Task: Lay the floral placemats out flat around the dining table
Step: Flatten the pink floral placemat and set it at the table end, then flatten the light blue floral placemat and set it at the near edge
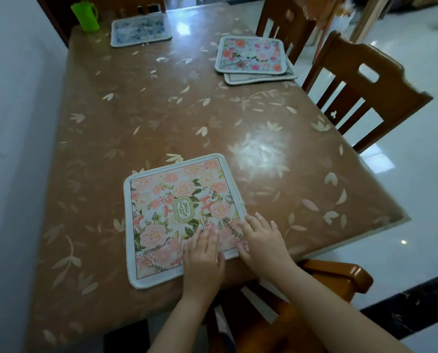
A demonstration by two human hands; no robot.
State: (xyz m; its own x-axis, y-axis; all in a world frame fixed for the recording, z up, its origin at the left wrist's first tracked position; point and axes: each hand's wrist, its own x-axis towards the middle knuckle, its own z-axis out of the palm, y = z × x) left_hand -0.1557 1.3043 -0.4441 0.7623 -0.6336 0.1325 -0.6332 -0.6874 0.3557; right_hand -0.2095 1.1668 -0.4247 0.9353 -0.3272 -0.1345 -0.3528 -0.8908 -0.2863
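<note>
A pink floral placemat (177,212) with a green oval label lies flat near the table's front edge. My left hand (203,258) rests palm down on its near right part, fingers spread. My right hand (261,238) presses flat on its right edge and corner, partly on the table. A blue floral placemat (140,29) lies flat at the far end. Two more floral placemats sit stacked at the far right edge, the colourful top one (251,54) askew over the lower one (261,78).
The brown table (141,118) has a glossy leaf-patterned cover. A green plastic cup (86,16) stands at the far left corner. Wooden chairs stand on the right (360,93), at the far end, and below my arms (340,276). A white wall runs along the left.
</note>
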